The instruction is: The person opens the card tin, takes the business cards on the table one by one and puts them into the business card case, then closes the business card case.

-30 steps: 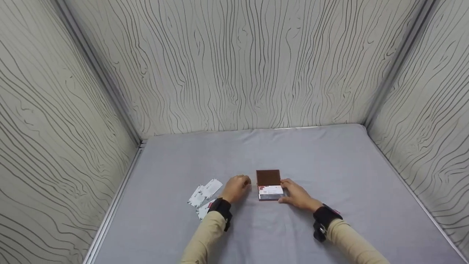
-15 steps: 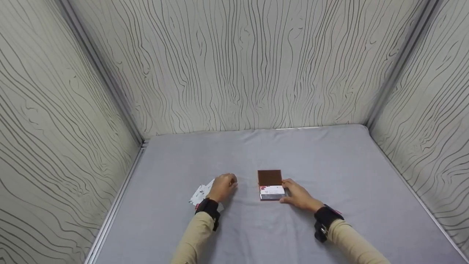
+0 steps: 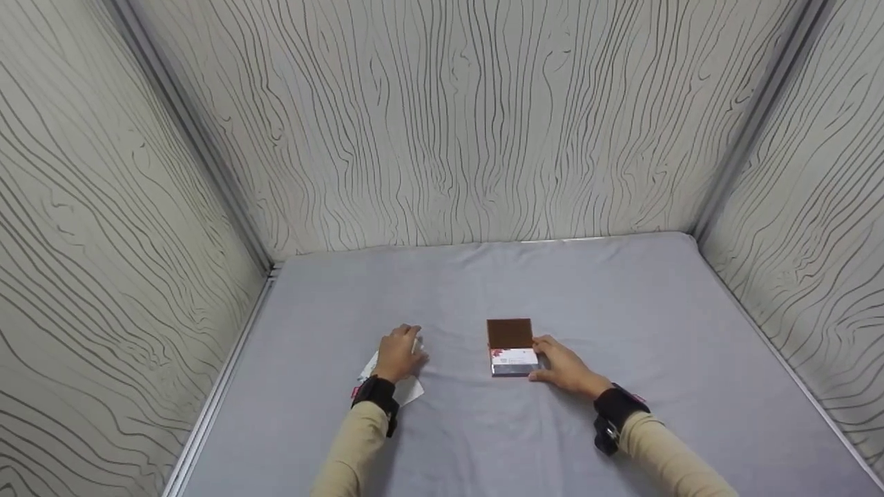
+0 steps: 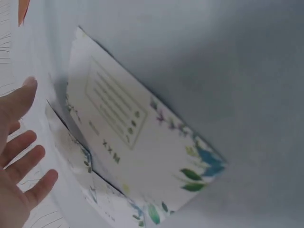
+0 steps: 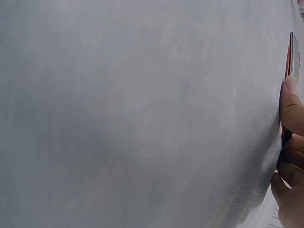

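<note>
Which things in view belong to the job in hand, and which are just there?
Likely part of the job:
- open brown card case, right hand holding its edge
- white card in the case
- loose floral cards, left hand near them

Probably just there:
- grey cloth
- patterned wall panels
- black wrist straps, worn

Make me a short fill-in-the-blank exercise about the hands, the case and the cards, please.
The right hand grips the case, which lies ____, not closed. In the head view, the loose cards near the left hand lie ____ of the case. Leaves printed on them are blue and ____. The wrist bands are coloured ____.

Missing words: open; left; green; black.
</note>
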`<state>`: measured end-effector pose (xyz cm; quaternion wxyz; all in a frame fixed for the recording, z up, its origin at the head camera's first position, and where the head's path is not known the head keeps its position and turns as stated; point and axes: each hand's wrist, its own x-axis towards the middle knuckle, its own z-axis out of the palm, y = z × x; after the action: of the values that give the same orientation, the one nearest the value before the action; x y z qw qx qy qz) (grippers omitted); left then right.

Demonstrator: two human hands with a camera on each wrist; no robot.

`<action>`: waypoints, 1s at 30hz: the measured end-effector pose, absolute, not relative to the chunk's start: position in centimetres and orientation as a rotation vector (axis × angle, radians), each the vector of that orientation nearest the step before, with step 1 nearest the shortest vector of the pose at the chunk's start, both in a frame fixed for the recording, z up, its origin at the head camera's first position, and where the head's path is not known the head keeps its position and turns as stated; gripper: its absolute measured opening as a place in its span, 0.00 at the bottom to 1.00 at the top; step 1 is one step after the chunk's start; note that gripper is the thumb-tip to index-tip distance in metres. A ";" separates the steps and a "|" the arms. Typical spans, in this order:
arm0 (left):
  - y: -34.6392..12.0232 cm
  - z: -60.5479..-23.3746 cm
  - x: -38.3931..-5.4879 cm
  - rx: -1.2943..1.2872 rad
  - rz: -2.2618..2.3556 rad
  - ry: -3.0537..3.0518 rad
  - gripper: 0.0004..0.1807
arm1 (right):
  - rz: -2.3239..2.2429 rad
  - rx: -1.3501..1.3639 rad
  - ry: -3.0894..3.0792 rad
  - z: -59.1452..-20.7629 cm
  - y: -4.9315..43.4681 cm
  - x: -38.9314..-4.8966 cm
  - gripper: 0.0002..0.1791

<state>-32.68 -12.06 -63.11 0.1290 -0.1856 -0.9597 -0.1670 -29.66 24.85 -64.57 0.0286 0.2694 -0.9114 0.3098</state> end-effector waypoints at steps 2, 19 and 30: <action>-12.2 -63.1 -32.6 -0.472 -0.416 -2.813 0.31 | 0.961 0.834 -2.810 -64.6 24.9 -29.7 0.28; -13.3 -63.0 -32.2 -0.080 -0.352 -2.986 0.29 | 0.965 0.847 -2.806 -64.7 24.9 -29.7 0.28; -13.5 -62.9 -32.3 -0.030 -0.402 -2.987 0.34 | 0.958 0.814 -2.818 -64.6 24.7 -29.6 0.27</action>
<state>-32.31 -13.48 -62.92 0.0637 -0.0099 -0.9890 -0.1330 -29.63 24.73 -64.59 0.0282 0.2637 -0.9129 0.3104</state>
